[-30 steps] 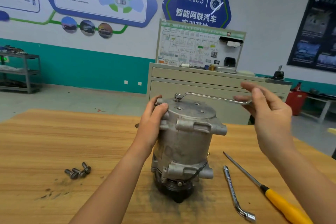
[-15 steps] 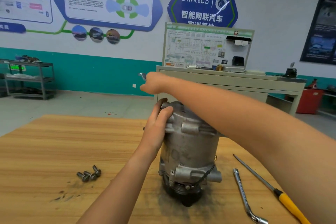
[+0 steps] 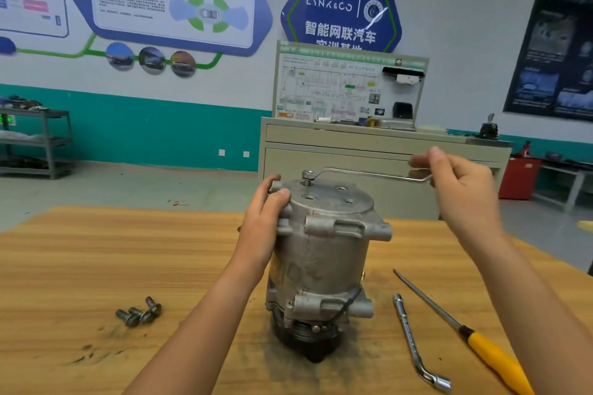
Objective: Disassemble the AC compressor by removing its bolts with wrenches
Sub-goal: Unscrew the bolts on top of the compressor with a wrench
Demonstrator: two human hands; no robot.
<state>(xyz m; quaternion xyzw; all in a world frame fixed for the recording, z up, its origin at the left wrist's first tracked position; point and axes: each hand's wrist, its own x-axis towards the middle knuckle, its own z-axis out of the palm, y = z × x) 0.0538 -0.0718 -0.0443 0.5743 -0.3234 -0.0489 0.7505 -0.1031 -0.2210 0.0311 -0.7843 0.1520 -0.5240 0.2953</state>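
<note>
Now your right hand [image 3: 462,189] is back out on the right, fingers pinching the far end of the wrench [image 3: 369,174], after sweeping across leftward: one more turn done. The bolt [image 3: 308,181] stands proud just beyond the fingers of your left hand [image 3: 263,221], curled round the rim of the compressor [image 3: 321,260]; probably nearly free.
</note>
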